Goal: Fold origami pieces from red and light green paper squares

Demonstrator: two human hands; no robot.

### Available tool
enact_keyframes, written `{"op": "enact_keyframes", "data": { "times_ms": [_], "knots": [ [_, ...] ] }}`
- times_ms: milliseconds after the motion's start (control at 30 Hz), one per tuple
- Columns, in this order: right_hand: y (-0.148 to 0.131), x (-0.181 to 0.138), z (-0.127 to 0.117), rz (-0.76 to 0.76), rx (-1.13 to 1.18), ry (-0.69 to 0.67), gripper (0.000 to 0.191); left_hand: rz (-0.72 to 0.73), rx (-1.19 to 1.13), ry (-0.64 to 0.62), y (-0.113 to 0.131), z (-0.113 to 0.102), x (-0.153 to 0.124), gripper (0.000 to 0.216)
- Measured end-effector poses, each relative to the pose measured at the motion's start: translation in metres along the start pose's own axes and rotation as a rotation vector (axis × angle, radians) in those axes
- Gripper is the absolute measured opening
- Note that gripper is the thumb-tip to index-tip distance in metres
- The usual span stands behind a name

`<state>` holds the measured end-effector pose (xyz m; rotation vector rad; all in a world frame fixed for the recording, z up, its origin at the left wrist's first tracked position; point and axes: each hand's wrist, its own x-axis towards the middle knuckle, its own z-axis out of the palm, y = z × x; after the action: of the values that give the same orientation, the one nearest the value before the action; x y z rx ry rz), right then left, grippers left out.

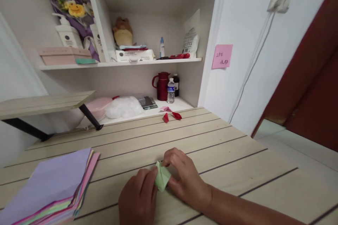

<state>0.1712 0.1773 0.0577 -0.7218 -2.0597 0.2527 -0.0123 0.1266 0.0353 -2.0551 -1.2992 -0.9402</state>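
A small piece of folded light green paper (162,177) is held between my two hands, low over the striped table. My left hand (139,195) grips its left edge, with thumb and fingers closed on the paper. From the other side my right hand (186,179) pinches the paper's right part, its index finger bent over the upper edge. The folded paper shows a crease and a pointed top. Part of it is hidden behind the fingers. A stack of coloured paper sheets (52,179), lilac on top, lies to the left of my hands.
Red folded paper pieces (176,115) and a pink one (165,109) lie at the table's far edge. Behind stand a red jug (162,87) and a water bottle (171,91). A small raised shelf (47,102) with black legs stands at the left.
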Motion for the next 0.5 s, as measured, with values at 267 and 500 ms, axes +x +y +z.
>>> {"op": "enact_keyframes", "data": {
  "times_ms": [267,500],
  "knots": [
    [-0.0008,0.0007,0.0007,0.052,0.148,0.067,0.03,-0.072,-0.04,0.057,0.0053,0.0052,-0.0007,0.021],
    [0.0009,0.0015,-0.0004,0.002,0.157,0.021,0.045,0.0,-0.027,0.048,-0.0008,0.004,0.0,0.024]
  ]
}}
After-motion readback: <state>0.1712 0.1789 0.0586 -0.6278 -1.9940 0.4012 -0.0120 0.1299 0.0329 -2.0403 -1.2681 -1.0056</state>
